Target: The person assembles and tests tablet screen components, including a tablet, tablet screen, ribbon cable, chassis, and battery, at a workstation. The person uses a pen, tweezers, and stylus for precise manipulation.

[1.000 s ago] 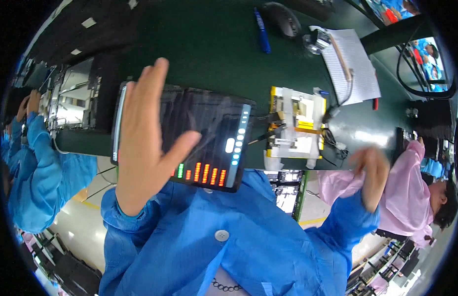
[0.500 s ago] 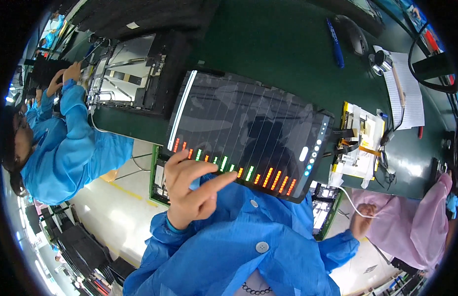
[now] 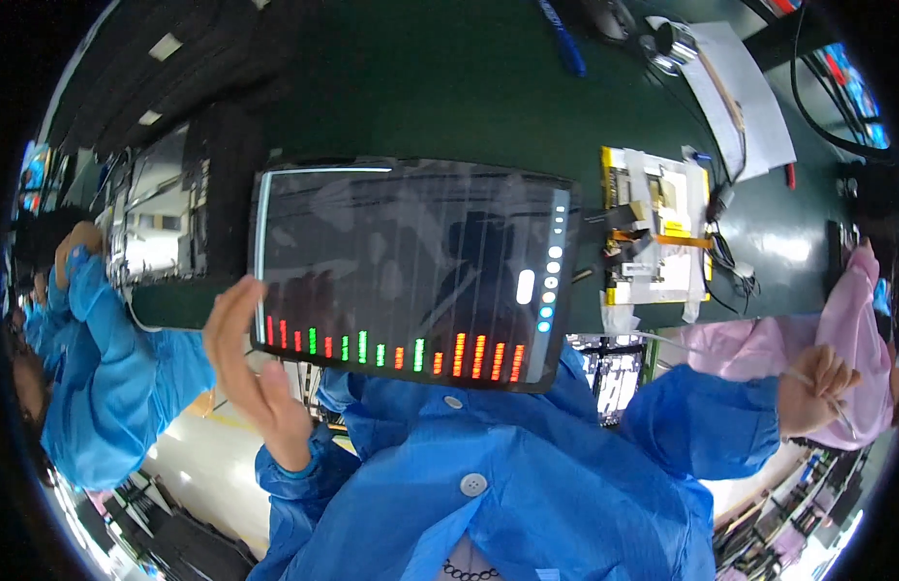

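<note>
You are sitting at the front edge of a dark green bench [image 3: 420,97], and the black tablet-like display [image 3: 401,252] is lying in front of you, its near long side showing past that edge. It is glowing with a row of red, green and orange bars along that side and a column of pale icons at its right end.

Your left hand [image 3: 251,373] is standing open at the display's near left corner, thumb apart from the fingers; whether the fingertips are touching the rim, you cannot tell from this view. Your right hand [image 3: 812,392] is curling its fingers around a thin white cable [image 3: 655,339], out beyond the bench's front edge on the right.

Just right of the display, a yellow-edged module [image 3: 657,228] with strips of clear tape is lying near the front edge. Toward the far right corner, a sheet of paper [image 3: 745,107] is lying near a blue pen [image 3: 563,39] and a dark mouse [image 3: 609,17]. A co-worker in light blue [image 3: 130,378] is working to your left; another in pink [image 3: 851,320] is sitting to your right.
</note>
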A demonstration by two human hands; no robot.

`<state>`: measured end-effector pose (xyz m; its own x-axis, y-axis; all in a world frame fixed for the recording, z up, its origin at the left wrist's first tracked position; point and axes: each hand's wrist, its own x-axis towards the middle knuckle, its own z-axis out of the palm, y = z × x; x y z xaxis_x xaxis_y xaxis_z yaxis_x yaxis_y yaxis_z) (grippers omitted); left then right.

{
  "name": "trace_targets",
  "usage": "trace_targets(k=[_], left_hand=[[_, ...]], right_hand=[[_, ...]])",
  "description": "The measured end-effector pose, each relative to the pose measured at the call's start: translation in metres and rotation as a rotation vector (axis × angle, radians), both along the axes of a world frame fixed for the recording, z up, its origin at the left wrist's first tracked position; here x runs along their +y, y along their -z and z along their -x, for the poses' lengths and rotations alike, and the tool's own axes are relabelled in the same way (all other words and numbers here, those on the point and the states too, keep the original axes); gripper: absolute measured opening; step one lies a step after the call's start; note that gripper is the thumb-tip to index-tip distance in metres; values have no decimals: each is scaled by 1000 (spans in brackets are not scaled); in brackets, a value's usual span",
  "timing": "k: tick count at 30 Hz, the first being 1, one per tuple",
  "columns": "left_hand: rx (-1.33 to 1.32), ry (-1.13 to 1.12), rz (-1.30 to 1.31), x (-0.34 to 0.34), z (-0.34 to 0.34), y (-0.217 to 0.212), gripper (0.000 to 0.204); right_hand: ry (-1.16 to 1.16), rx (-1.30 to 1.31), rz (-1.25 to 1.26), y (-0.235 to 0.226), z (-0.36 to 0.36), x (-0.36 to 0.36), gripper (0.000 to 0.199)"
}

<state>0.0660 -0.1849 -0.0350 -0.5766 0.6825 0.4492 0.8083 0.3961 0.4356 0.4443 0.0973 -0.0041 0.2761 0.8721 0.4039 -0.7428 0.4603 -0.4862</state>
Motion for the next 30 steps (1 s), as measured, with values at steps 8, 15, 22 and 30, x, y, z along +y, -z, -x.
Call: trace_targets(k=[8,15,22,30], left_hand=[[-88,-39,-44,8,33,1,54],[-120,-42,132,12,44,9,58],[-400,-91,111,24,45,11,75],[-463,-53,165,15,53,16,74]], right_hand=[[102,-1202,-437,18,103,-7,77],[-553,-1841,-540,18,144,-44,12],[-513,-1854,-491,32,145,-49,17],[-514,-1879,-580,29,138,-47,18]])
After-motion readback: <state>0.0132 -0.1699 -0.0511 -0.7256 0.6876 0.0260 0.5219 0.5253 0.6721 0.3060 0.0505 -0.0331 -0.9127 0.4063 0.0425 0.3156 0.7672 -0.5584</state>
